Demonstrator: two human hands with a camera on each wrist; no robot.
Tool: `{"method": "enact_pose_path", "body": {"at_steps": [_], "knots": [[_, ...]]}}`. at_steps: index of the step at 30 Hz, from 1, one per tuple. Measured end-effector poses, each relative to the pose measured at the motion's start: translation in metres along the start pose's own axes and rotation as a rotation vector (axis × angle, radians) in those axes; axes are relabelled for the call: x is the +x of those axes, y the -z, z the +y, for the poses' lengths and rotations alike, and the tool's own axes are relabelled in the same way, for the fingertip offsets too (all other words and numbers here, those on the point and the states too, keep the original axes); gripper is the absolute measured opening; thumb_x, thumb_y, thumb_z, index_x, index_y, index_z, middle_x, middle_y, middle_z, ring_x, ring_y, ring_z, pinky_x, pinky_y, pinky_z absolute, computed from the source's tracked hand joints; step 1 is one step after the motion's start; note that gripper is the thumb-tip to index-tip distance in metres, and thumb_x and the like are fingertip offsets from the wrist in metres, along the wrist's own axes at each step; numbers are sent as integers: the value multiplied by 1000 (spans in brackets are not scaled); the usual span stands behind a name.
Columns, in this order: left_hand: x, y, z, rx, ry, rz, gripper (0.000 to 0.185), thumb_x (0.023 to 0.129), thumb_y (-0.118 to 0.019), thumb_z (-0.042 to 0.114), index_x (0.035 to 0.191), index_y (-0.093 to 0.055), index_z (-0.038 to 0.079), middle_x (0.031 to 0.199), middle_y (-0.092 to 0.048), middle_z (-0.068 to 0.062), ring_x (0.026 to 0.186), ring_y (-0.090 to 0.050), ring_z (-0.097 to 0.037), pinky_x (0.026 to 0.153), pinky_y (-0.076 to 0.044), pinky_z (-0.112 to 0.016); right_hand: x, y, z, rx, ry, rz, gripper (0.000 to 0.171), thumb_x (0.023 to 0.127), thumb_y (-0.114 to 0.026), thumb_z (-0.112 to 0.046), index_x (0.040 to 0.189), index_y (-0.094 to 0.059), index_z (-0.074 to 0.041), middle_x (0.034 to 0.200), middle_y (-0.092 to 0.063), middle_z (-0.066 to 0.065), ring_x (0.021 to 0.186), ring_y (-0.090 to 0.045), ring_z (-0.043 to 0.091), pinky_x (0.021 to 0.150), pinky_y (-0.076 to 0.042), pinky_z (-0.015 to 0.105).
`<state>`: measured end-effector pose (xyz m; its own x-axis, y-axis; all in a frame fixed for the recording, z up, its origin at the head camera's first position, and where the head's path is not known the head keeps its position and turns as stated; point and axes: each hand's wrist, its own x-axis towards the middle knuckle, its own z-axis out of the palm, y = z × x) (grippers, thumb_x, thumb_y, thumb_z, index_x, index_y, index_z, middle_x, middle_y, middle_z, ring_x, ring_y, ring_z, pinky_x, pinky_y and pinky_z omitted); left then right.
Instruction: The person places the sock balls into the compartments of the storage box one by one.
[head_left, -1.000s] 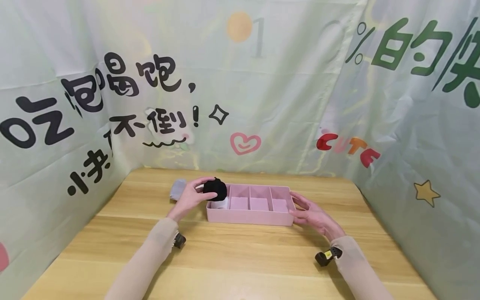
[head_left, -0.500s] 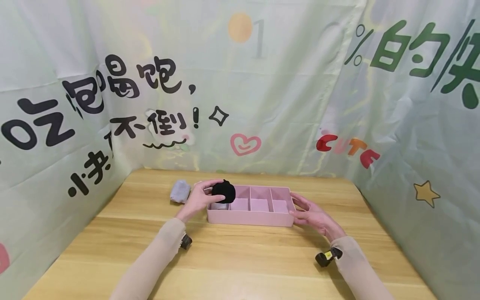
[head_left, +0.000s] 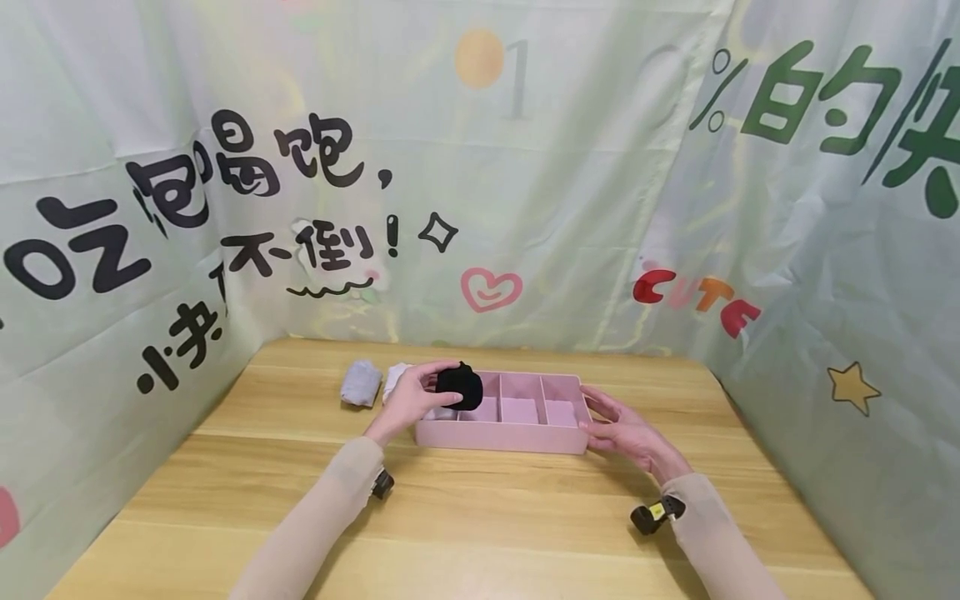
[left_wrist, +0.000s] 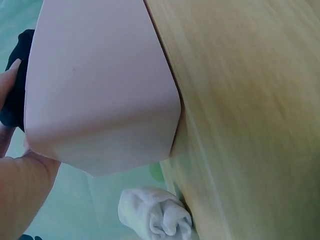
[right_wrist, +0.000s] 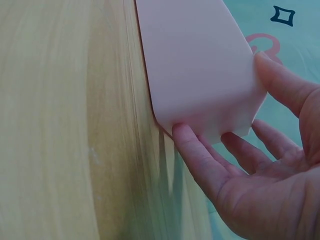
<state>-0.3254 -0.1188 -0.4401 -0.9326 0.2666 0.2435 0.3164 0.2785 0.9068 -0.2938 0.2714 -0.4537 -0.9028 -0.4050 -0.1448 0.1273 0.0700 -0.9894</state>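
Note:
A pink divided tray (head_left: pixel 501 437) lies across the middle of the wooden table. My left hand (head_left: pixel 412 398) grips a black rolled sock (head_left: pixel 460 387) over the tray's left compartments. In the left wrist view the tray's outer wall (left_wrist: pixel 100 90) fills the frame, with the black sock (left_wrist: pixel 15 95) at its far left edge. My right hand (head_left: pixel 622 429) rests with straight fingers against the tray's right end; its fingers (right_wrist: pixel 200 160) touch the tray's corner (right_wrist: pixel 200 75) in the right wrist view.
A grey rolled sock (head_left: pixel 361 382) and a white rolled sock (head_left: pixel 393 379) lie on the table left of the tray; the white sock (left_wrist: pixel 155 215) shows in the left wrist view. Printed cloth walls enclose the table on three sides.
My left hand has carried the black sock rightward, from the tray's left end to over the second compartment. The white sock behind it has come into view. The right hand has stayed put.

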Motion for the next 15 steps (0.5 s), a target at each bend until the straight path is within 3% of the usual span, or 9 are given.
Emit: {"method": "enact_pose_path", "body": {"at_steps": [10, 15], "knots": [[5, -5, 4, 15, 14, -3, 53, 80, -82, 15, 129, -65, 24, 132, -63, -7, 106, -65, -23, 94, -53, -39, 1, 1, -1, -25, 8, -9, 80, 97, -58, -5, 158, -8, -11, 163, -3, 23, 142, -29, 44, 94, -54, 32], [10, -8, 1, 12, -12, -27, 51, 80, -82, 15, 128, -66, 20, 129, -64, -10, 104, -66, -24, 93, -54, -40, 0, 1, 0, -31, 11, -3, 80, 97, -59, -5, 158, -9, -11, 163, -4, 22, 142, -28, 45, 94, -54, 33]]}}
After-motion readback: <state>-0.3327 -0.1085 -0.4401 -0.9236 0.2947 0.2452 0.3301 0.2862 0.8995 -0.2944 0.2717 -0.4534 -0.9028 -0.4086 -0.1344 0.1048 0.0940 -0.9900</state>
